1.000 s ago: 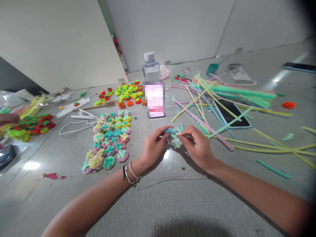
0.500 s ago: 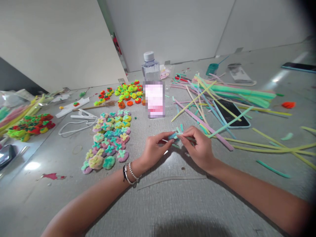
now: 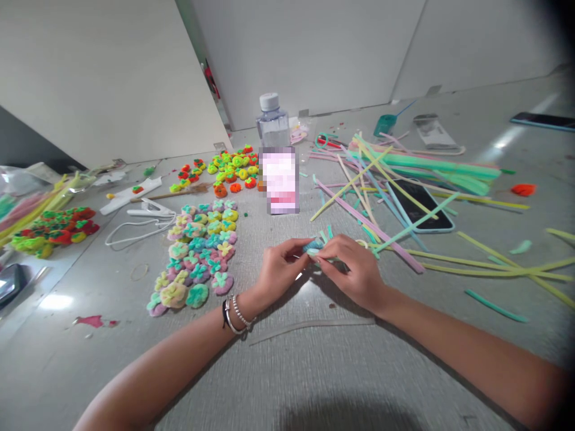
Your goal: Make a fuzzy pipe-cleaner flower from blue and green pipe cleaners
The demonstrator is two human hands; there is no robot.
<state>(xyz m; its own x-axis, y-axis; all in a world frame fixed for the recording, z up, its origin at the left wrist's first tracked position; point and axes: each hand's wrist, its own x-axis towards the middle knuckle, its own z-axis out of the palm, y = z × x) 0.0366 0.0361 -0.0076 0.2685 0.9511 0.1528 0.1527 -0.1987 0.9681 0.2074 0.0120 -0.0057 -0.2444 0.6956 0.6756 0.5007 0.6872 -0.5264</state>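
Note:
Between thumb and fingers, my left hand (image 3: pixel 278 269) grips a small blue fuzzy pipe-cleaner piece (image 3: pixel 311 245). My right hand (image 3: pixel 357 272) is closed in a pinch right beside it, on a pale mint pipe cleaner (image 3: pixel 313 253) that lies against the blue piece. Fingers cover much of both, so their full shape is hidden. Short green offcuts (image 3: pixel 329 231) lie just beyond the fingertips. Left of my left hand sit rows of pastel pipe-cleaner flowers (image 3: pixel 197 243).
A bottle (image 3: pixel 273 126) stands behind a pixelated pink-and-white upright item (image 3: pixel 283 179). Loose pipe cleaners (image 3: pixel 359 221) spread rightward, some across a phone (image 3: pixel 420 206). Orange and yellow fuzzy pieces (image 3: pixel 233 164) and a white corded tool (image 3: pixel 150 211) lie left. A grey strip (image 3: pixel 314 324) lies in front.
My right hand has shifted slightly left and turned over the blue piece, closer to my left fingertips. The pale mint pipe cleaner now lies against its front. My left hand has hardly moved.

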